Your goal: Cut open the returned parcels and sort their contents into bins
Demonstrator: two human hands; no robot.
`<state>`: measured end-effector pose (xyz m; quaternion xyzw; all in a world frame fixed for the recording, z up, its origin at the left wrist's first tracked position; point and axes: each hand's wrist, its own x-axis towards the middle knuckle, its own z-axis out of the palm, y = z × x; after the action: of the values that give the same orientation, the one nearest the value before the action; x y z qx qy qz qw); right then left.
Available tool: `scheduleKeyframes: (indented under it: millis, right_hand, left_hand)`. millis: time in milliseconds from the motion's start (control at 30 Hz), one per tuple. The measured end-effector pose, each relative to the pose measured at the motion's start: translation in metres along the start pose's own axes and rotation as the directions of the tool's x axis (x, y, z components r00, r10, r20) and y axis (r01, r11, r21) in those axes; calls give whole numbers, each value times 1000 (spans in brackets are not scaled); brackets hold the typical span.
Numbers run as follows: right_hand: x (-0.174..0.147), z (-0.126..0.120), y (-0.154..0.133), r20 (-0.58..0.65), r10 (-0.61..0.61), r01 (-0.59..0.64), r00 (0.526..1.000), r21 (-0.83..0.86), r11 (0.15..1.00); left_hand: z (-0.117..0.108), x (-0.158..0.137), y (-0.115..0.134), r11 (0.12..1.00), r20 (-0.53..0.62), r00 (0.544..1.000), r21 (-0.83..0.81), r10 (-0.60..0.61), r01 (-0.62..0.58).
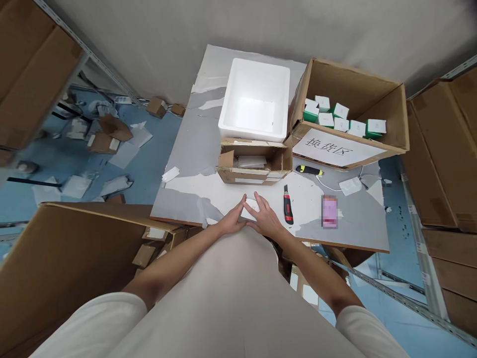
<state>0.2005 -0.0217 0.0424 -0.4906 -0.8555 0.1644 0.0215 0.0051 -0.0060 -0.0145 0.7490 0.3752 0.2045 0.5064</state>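
A small white box (252, 205) is between my two hands at the front edge of the table, with dark marks on its top that are too small to read. My left hand (234, 219) grips its left side. Against its right side and over part of its top lie the fingers of my right hand (265, 217); they cover much of the box. A red and black utility knife (288, 206) lies just right of my right hand. Behind the hands stands a small open carton (242, 177) with white papers or packets in it.
A white foam box (227, 112) stands behind the small carton. At the back right, a large labelled carton (350, 147) holds several green-and-white boxes (341, 111). A yellow and black cutter (309, 170) and a blurred pink item (330, 212) lie on the table (182, 184). Shelves flank both sides.
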Motion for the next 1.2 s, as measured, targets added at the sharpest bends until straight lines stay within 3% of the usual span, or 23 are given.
scheduleKeyframes:
  millis: [300,567,733,833,933,1000,1067,1200]
  right_hand:
    - [11,-20,-7,198,49,-20,979,-143,990]
    - [12,-10,-10,113,69,-53,991,-142,988]
    - [11,-20,-7,112,45,-34,993,-94,995]
    - [1,-46,-1,45,31,-30,999,-28,999]
    - [-18,-89,12,-79,40,-36,996,44,998]
    - [-35,-123,26,-174,88,-77,981,69,995]
    - [-52,-156,42,-266,165,-152,950,70,986]
    - [-83,-214,79,-420,312,-328,852,35,944]
  left_hand:
    - [1,2,-8,999,21,1000,33,-8,8]
    - [2,6,-7,997,-36,997,42,-69,70]
    - [-23,7,16,983,15,1000,181,-7,4]
    - [-53,8,44,936,26,989,319,147,-148]
    - [-82,16,69,849,-129,936,475,328,-232]
    - [-94,29,79,791,-229,886,575,402,-210]
    - [-100,47,84,743,-268,872,653,409,-147]
    - [-97,79,84,681,-229,927,731,297,-38]
